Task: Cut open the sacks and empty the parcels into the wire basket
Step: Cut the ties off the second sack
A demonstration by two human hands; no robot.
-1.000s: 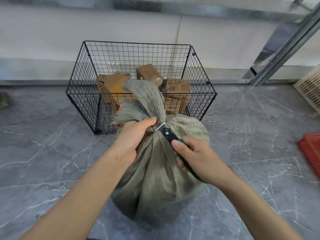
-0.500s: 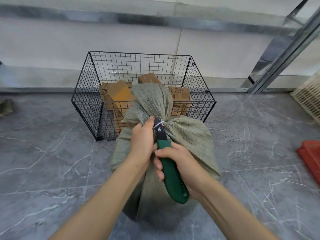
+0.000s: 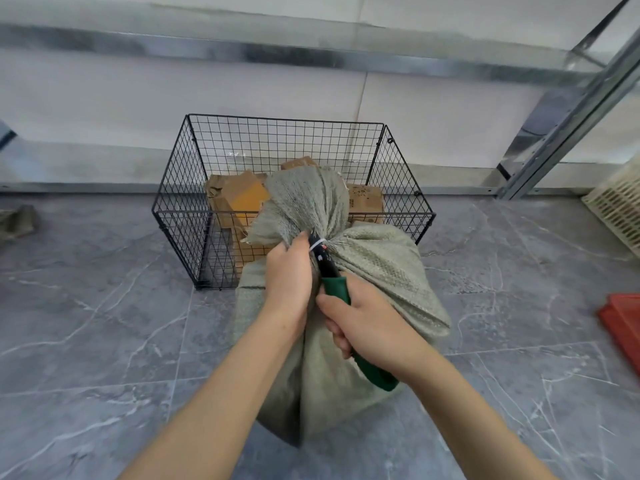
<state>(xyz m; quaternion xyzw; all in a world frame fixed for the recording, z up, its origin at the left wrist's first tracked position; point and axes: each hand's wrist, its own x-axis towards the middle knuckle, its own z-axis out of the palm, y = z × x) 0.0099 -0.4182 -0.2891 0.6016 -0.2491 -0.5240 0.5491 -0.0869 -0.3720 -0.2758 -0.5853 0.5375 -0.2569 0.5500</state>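
Bulging grey-green woven sack stood on the grey marble-look tiled floor, right in front of the black wire-mesh basket; actual contact w/ the near wall couldn't be made out. Sack's neck was bunched & bound w/ a thin white tie, and the loose top above the tie flopped up across the basket's near rim. Left hand was closed round the gathered neck just beside the tie, fingers curled into the fabric. Right hand gripped the green handle of a black-headed cutting tool, fingers wrapped round it, w/ the handle's end poking out below the palm. The tool's black head lay against the neck right at the white tie. Whether a blade sat under the tie couldn't be told, since fabric & the left hand hid that spot. Sack was closed, contents hidden. Basket was open-topped, set near the pale wall, & held several brown cardboard parcels: a tilted orange-tan box at left, a dark-printed box at right, & a third box at the back, mostly behind the sack top. All sat low, well under the rim. Elsewhere: a red flat tray on the floor at the far right edge, a cream lattice crate beyond it, a slanted metal frame post upper right, & a crumpled greenish cloth at the far left edge, well apart from the basket.
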